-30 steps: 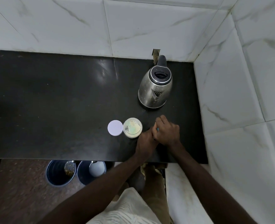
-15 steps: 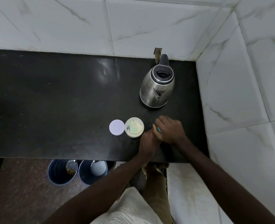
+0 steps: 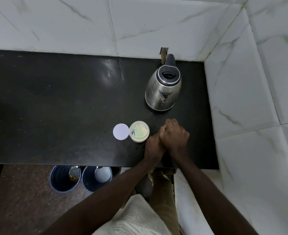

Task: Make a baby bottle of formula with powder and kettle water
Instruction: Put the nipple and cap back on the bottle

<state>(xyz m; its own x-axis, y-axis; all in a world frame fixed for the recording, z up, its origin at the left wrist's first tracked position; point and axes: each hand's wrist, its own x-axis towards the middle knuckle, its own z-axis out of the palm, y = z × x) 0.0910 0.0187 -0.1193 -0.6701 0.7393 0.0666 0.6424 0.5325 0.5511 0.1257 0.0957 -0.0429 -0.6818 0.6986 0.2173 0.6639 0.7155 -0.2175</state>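
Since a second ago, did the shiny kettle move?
No. The kettle still stands in the back corner, its handle by the chipped gap in the wall tiles. Only the camera shifted slightly.

No text or label (anywhere) can be read.

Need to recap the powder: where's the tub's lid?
The white lid lies flat on the black counter, touching the open powder tub on its left.
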